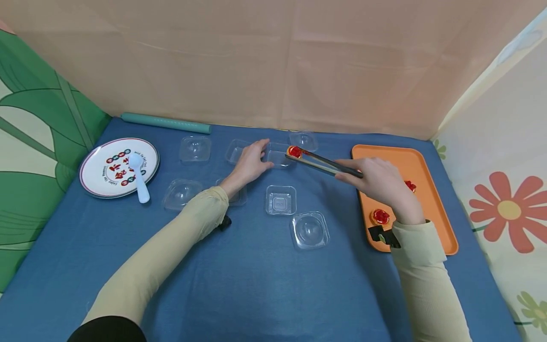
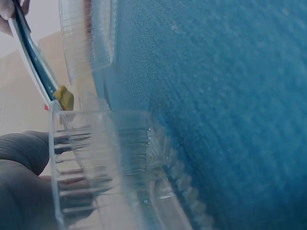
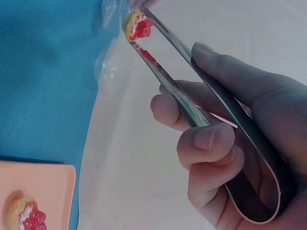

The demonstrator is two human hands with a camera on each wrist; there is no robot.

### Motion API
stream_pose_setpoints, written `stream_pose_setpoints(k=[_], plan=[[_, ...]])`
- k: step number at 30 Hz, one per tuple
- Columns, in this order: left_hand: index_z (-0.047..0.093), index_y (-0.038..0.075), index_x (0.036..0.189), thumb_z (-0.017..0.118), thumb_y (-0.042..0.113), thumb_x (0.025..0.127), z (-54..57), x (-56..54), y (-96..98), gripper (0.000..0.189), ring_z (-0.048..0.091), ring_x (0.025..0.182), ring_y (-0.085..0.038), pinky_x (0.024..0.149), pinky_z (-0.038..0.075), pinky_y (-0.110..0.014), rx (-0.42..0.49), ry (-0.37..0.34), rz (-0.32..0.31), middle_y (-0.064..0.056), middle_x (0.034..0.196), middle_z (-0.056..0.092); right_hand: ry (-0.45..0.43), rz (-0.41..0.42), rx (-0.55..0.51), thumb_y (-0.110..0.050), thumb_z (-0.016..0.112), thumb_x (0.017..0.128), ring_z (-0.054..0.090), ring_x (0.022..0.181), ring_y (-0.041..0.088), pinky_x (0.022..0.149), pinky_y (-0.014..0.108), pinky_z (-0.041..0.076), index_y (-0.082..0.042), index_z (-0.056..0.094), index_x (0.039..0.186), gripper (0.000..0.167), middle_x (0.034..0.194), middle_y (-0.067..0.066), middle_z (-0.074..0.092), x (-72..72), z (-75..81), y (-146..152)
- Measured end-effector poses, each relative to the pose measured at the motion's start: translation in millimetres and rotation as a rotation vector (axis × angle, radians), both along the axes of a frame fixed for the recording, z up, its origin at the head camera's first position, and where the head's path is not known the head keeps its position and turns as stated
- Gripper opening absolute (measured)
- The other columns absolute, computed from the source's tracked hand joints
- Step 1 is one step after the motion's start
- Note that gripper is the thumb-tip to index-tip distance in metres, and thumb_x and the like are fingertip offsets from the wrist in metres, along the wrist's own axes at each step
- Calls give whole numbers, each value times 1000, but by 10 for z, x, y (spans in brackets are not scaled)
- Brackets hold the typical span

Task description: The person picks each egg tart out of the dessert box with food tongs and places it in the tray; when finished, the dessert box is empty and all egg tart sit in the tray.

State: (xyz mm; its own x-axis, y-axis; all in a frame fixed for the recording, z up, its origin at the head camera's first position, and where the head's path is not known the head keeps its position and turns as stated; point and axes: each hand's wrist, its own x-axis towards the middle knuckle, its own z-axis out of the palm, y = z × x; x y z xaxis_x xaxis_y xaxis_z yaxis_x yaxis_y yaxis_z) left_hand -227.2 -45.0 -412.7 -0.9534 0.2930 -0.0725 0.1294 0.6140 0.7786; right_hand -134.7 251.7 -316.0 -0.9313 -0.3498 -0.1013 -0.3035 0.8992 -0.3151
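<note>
My right hand (image 1: 378,183) grips a pair of dark-handled metal tongs (image 3: 170,88). Between the tips of the tongs is a small tart (image 1: 295,151) with a yellowish shell and red topping, held up close to a clear plastic container (image 1: 279,156). My left hand (image 1: 251,164) reaches over the back row of containers, its thumb and fingers spread at the side of that same container. In the left wrist view, a ribbed clear container wall (image 2: 96,167) partly covers the left hand's fingers.
An orange tray (image 1: 420,209) at right bears more red-topped tarts (image 1: 380,217). Several clear containers and lids (image 1: 309,230) lie about the middle of the blue cloth. At left, a white plate (image 1: 96,166) has a white spoon (image 1: 138,178) on it; behind lies a teal roll (image 1: 166,122).
</note>
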Motion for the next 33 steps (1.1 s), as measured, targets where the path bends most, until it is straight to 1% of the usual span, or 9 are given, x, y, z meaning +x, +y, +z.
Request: stream_pose_setpoints(k=[4,9,13,19,22,24,29,33], plan=[[39,-5,161,76,-2,98,14,12,-6,73,53,143,-38,116,50,-40,6,-6,1,-25,163,43,-4,-7,6,-36,75,103,40,54,21,48,28,25,-5,67,145,52,61,2,42,25,-1,42],[39,-5,162,76,-1,99,18,20,-19,74,54,143,-39,116,51,-41,8,-6,-6,-25,164,43,3,-11,0,-36,74,104,39,52,20,47,28,24,-5,67,145,53,60,1,41,75,5,93],[38,-5,162,76,0,99,10,21,-20,74,53,143,-39,116,51,-41,5,-6,-6,-25,164,43,12,-13,-9,-36,75,103,39,51,19,46,27,25,-5,68,144,52,59,1,42,139,2,145],[37,-4,163,76,3,100,5,15,-27,74,53,143,-39,117,50,-42,-5,-5,-2,-25,164,43,31,-19,-16,-36,74,104,41,52,18,47,29,30,-4,69,143,51,59,-2,42,248,11,253],[37,-4,163,76,3,100,8,15,-32,74,53,143,-39,117,50,-42,-9,-2,-4,-24,164,43,32,-21,-15,-36,74,103,40,51,18,47,29,30,-3,69,142,51,59,-3,42,295,16,306],[38,-4,163,76,4,100,5,10,-35,74,53,143,-39,117,50,-42,-9,1,-7,-24,164,43,22,-28,-16,-35,74,103,39,50,18,46,29,29,-3,69,142,51,58,-4,41,328,19,338],[37,-5,163,76,4,100,-5,0,-35,74,52,144,-39,117,50,-42,-8,7,-14,-25,164,43,5,-49,-19,-33,75,103,41,50,18,48,30,33,-2,68,143,51,58,-4,43,416,30,424],[37,-5,163,76,4,100,-3,1,-35,74,52,144,-39,118,49,-42,-4,-1,-14,-25,164,42,-25,-87,-4,-36,73,104,45,51,18,48,31,37,-3,65,146,54,60,-3,49,484,35,494]])
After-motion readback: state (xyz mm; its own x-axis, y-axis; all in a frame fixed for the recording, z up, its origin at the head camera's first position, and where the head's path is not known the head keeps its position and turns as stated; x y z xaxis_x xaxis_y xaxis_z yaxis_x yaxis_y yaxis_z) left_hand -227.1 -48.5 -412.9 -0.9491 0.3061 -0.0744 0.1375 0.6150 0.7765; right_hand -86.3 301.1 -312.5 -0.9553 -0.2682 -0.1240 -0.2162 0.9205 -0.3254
